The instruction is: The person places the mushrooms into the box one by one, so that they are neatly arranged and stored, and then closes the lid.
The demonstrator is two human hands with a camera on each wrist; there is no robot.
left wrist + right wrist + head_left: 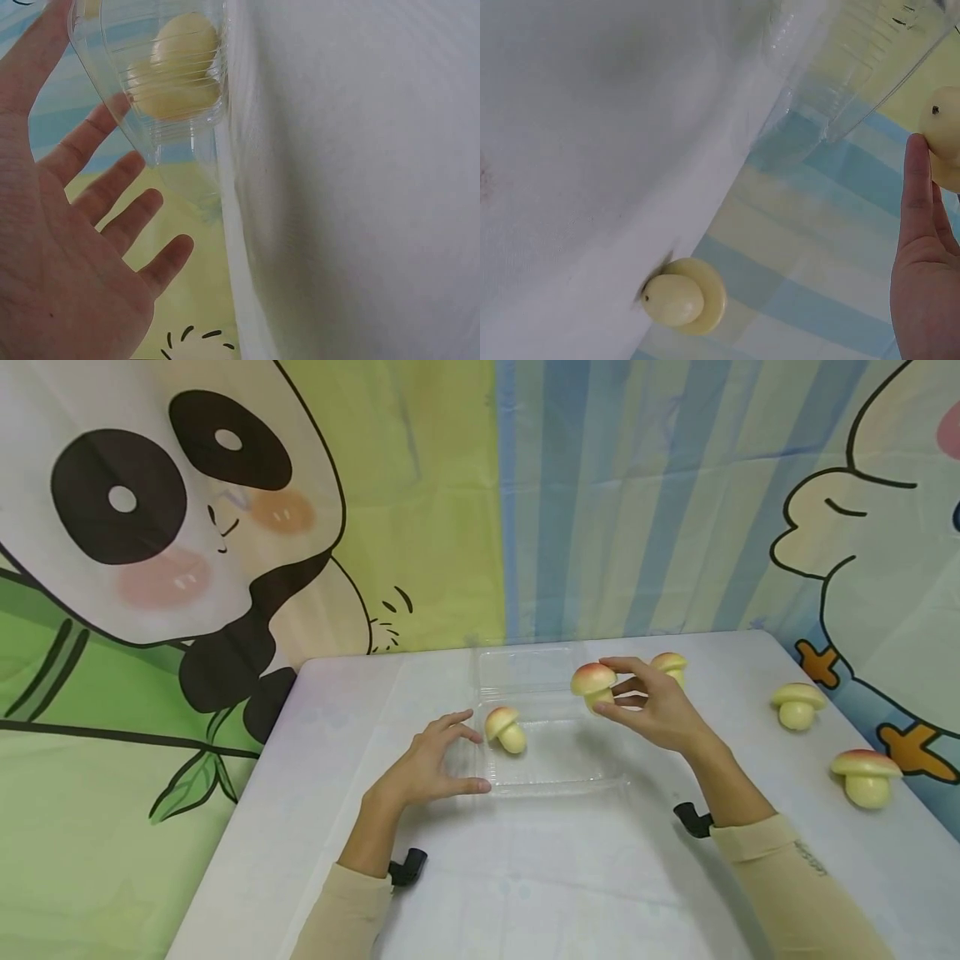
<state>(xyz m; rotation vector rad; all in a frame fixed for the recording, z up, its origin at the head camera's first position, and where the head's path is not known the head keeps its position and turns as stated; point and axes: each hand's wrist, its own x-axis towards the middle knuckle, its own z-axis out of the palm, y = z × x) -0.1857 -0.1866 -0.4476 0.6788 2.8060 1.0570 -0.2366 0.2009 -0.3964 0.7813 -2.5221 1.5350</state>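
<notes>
My right hand [651, 706] pinches a toy mushroom [592, 681] with a reddish cap and pale stem, raised over the right side of a clear plastic box [558, 787]. In the right wrist view that mushroom [946, 127] shows at the edge, by the thumb. My left hand [431, 760] spreads its fingers at the box's left side, fingertips right at the wall. Inside the box, on its left, another toy mushroom [507, 731] lies tilted. Through the clear wall it also appears as a yellow mushroom [176, 71] in the left wrist view.
The box's clear lid [528, 670] lies opened toward the back. Behind my right hand stands a mushroom [670, 665]. Two more, a yellowish mushroom [797, 706] and a red-topped mushroom [866, 778], stand at the table's right. A printed cloth [442, 527] hangs behind the white table [525, 893].
</notes>
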